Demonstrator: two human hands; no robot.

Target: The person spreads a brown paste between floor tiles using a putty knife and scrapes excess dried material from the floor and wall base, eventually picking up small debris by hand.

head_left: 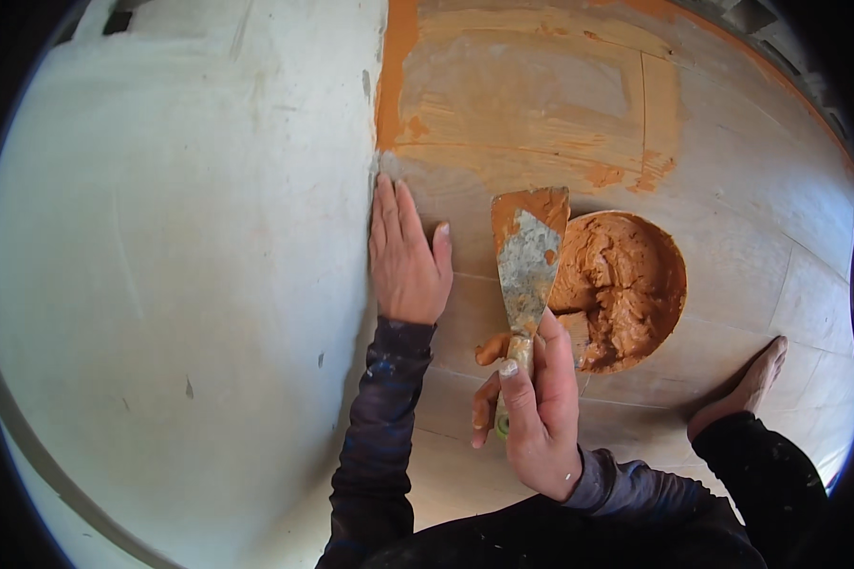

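Observation:
My right hand (pixel 543 408) is closed around the handle of a putty knife (pixel 527 270), its blade pointing away from me. Orange paste coats the blade's far edge, and grey dried residue covers the rest. Just right of the blade stands a round tub (pixel 685 284) full of thick orange paste (pixel 626 275); part of its left side is hidden by the knife and hand. My left hand (pixel 410 251) lies flat with fingers stretched out, on the tiled surface beside the pale wall. Its fingertips end just short of an orange strip (pixel 399 76) along the corner.
A pale wall (pixel 180 247) fills the left side. Wood-look tiles (pixel 731 199) spread to the right, with an orange-smeared patch (pixel 531 85) at the far side. My bare foot (pixel 745 384) rests right of the tub. Dark openings show at the far right edge.

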